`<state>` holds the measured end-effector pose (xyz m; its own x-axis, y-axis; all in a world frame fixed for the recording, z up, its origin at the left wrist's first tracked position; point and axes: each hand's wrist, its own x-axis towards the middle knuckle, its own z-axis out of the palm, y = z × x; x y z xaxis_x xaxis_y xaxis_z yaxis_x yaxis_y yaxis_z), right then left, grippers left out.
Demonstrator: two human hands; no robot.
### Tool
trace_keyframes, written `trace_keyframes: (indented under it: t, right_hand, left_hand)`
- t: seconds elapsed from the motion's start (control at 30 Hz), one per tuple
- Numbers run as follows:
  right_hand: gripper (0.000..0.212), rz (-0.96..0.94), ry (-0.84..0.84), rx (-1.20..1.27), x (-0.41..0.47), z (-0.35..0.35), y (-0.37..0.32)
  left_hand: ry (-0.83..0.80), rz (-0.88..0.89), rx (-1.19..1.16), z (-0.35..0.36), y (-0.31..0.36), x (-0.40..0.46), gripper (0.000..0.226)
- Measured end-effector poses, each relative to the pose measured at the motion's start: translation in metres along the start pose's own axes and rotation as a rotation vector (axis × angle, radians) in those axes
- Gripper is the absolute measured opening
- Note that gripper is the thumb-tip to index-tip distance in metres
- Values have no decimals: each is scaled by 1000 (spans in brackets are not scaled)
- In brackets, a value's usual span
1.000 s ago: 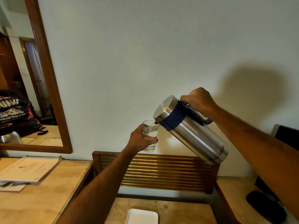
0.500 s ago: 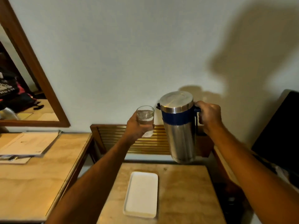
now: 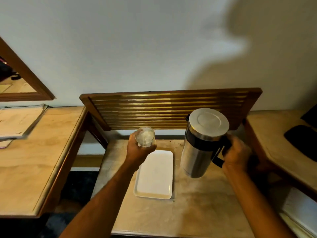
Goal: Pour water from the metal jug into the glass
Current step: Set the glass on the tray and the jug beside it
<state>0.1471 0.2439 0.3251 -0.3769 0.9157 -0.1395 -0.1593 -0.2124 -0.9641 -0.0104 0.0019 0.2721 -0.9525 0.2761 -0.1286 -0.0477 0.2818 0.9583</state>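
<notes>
Flat white rectangular ceramic tray on low beige stone-topped table; above its far end, left hand wrapped around clear drinking glass; right of tray, right hand closed on dark handle of upright lidded cylindrical steel jug, clear of tabletop; behind, slatted brown wooden panel.

White tray lies on low wood table, centre. Slatted wood panel stands vs wall behind it. Desk at left w/ papers; mirror frame above. Black pad on right counter.
</notes>
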Motion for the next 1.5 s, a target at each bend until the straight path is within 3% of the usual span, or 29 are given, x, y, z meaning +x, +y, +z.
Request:
trace_keyframes:
  t: [0.27, 0.53, 0.63, 0.73, 0.87, 1.0, 1.5]
  right_hand:
    - [44, -10, -33, -7, 29, -18, 119]
    - [23, 109, -35, 115, 51, -33, 194]
    - [22, 143, -35, 128, 48, -34, 205]
    - [28, 157, -40, 119, 46, -35, 212]
    - [16, 141, -27, 88, 45, -33, 222]
    - [19, 142, -38, 106, 44, -31, 226]
    - [17, 40, -38, 61, 33, -36, 243]
  left_hand:
    - [74, -54, 81, 42, -135, 25, 80]
    - [105, -146, 122, 72, -223, 30, 69]
    - [98, -175, 136, 78, -245, 27, 81]
    - [81, -199, 155, 80, -261, 27, 79]
    - [61, -186, 181, 85, -277, 30, 77]
    - [56, -165, 184, 91, -273, 29, 72]
    - [91, -208, 114, 112, -284, 18, 85]
